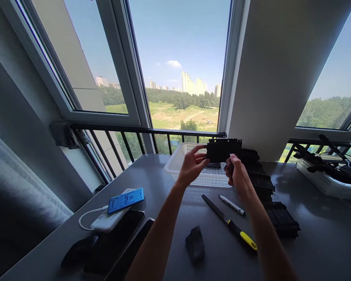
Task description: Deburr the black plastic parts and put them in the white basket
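My left hand (192, 166) grips the left end of a black plastic part (224, 150) with notched edges, held up over a white plastic basket (174, 159). At the part's lower right, my right hand (236, 169) is closed with thumb and fingers pinched together. Something small and pale shows at its thumb tip, too small to name. Behind and below the right hand, several similar black parts (261, 180) stand in a row along the table. Below the hands lie a white marker (231, 205) and a flat file (242, 235) with a black and yellow handle.
A crumpled black lump (195, 244) lies near the front. To the left are a blue phone-like device (125, 201), a white power bank (109, 220) with a cable, and dark phones (131, 222). Another white basket (318, 179) holds black pieces. Railing (152, 132) and windows stand behind.
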Action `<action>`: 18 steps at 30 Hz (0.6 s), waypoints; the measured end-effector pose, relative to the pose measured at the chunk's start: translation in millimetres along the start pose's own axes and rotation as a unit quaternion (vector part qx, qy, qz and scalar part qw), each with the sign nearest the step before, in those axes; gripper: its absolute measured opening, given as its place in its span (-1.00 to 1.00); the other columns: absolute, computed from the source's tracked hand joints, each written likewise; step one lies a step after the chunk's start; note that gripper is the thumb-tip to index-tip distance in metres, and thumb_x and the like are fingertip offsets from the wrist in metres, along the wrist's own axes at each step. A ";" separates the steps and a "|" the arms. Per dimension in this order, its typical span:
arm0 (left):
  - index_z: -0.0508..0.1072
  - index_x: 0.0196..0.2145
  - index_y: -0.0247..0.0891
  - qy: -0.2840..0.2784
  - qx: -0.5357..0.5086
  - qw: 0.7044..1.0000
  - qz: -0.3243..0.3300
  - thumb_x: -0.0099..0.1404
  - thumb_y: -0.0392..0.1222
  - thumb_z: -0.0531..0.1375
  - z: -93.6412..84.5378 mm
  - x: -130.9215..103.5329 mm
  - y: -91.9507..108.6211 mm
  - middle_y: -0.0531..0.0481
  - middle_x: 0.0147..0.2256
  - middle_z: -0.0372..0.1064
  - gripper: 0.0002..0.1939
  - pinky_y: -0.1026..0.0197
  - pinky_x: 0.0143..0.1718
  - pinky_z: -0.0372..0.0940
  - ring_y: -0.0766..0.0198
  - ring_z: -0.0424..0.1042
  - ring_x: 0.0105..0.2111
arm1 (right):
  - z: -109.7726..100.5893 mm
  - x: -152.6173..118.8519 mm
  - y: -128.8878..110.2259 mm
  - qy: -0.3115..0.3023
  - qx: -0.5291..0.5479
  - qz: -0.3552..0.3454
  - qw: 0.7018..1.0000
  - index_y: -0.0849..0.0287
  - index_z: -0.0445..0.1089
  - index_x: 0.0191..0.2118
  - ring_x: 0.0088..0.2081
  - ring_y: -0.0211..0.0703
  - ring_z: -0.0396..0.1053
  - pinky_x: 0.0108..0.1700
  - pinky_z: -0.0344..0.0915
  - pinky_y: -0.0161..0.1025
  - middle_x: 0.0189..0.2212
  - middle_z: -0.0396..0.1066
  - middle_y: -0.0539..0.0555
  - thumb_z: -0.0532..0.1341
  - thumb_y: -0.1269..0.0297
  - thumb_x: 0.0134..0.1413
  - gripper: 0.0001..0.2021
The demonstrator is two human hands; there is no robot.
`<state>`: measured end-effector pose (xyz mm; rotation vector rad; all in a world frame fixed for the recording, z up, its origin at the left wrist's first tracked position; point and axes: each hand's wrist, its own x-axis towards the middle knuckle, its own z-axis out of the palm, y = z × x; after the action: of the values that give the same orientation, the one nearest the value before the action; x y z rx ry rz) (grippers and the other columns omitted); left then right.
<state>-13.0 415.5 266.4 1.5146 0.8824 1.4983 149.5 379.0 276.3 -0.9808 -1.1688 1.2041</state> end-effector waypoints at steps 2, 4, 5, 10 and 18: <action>0.31 0.00 -0.27 -0.005 -0.002 1.000 0.004 0.02 -0.20 0.32 0.5 -0.1 -0.4 -0.07 -0.28 0.50 -0.43 0.15 -0.18 0.40 0.21 0.53 -0.31 | 5.4 2.7 1.5 -0.035 0.042 0.063 0.997 0.10 0.07 -0.54 -0.61 -0.32 -0.13 -0.60 -0.18 -0.34 -0.64 -0.02 -0.10 0.05 -0.07 0.00 -0.65; 0.30 -0.01 -0.27 -0.009 -0.010 1.000 0.005 0.02 -0.19 0.33 1.0 -0.5 0.0 -0.08 -0.27 0.50 -0.43 0.18 -0.19 0.39 0.22 0.53 -0.31 | 10.2 5.6 3.8 -0.082 0.084 0.113 0.987 0.11 0.05 -0.55 -0.62 -0.33 -0.14 -0.61 -0.21 -0.36 -0.66 -0.05 -0.12 0.03 -0.05 -0.06 -0.67; 0.30 -0.01 -0.27 -0.012 -0.014 1.000 0.006 0.01 -0.19 0.34 1.3 -0.8 0.3 -0.08 -0.27 0.49 -0.43 0.20 -0.20 0.38 0.23 0.53 -0.32 | 12.2 6.7 5.2 -0.112 0.109 0.134 0.979 0.11 0.05 -0.56 -0.62 -0.33 -0.13 -0.62 -0.20 -0.37 -0.66 -0.05 -0.12 0.01 -0.03 -0.08 -0.69; 0.30 -0.04 -0.24 -0.033 -0.031 0.999 0.014 0.02 -0.21 0.34 2.5 -2.0 1.4 -0.04 -0.30 0.48 -0.47 0.24 -0.26 0.38 0.26 0.52 -0.35 | 19.4 8.3 14.1 -0.196 0.177 0.180 0.948 0.12 0.06 -0.58 -0.63 -0.33 -0.12 -0.62 -0.18 -0.37 -0.66 -0.06 -0.11 -0.01 0.05 -0.13 -0.75; 0.31 -0.03 -0.23 -0.048 -0.022 0.998 0.027 0.04 -0.21 0.32 4.2 -2.0 2.2 -0.04 -0.29 0.48 -0.48 0.26 -0.27 0.38 0.28 0.51 -0.35 | 19.2 6.2 15.1 -0.178 0.221 0.172 0.943 0.12 0.05 -0.58 -0.60 -0.29 -0.08 -0.61 -0.13 -0.36 -0.64 -0.04 -0.09 0.01 0.05 -0.14 -0.75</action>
<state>-9.1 412.5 267.7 1.5760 0.7531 1.4611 128.0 386.4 265.4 -0.6510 -0.9509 1.8904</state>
